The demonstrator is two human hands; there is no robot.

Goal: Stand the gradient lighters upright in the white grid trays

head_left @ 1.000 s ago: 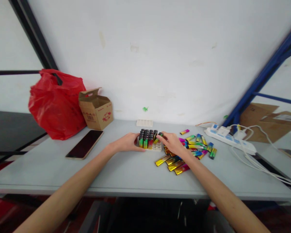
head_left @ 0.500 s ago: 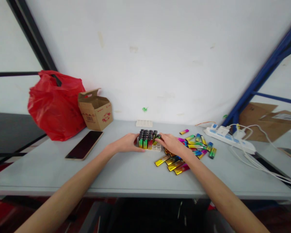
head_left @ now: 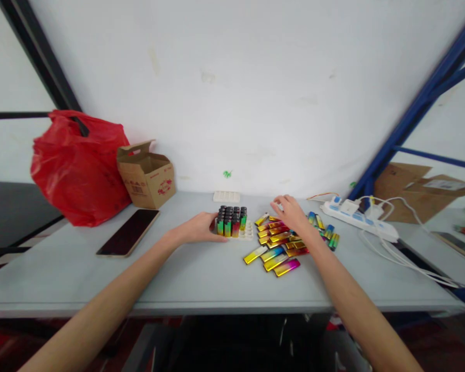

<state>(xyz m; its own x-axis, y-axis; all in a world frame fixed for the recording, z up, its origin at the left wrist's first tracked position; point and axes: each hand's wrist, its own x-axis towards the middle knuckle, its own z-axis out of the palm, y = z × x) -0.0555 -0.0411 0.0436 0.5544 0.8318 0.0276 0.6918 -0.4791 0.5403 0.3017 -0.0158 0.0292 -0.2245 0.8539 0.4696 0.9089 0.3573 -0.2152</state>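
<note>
White tray [head_left: 248, 231] on the table [head_left: 186, 274], with upright lighters [head_left: 228, 223] in all but its right part. Clasps its left end between thumb and fingers of left hand [head_left: 197, 227]; holds right hand [head_left: 292, 213] above loose lighters [head_left: 272, 253], with fingertips parted.

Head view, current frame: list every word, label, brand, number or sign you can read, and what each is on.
None can be read for certain.
Small brown box: reddish print and a barcode-like block, too small and blurred.
White label on the carton at right: too blurred.
Loose lighters: no lettering can be made out.
</note>
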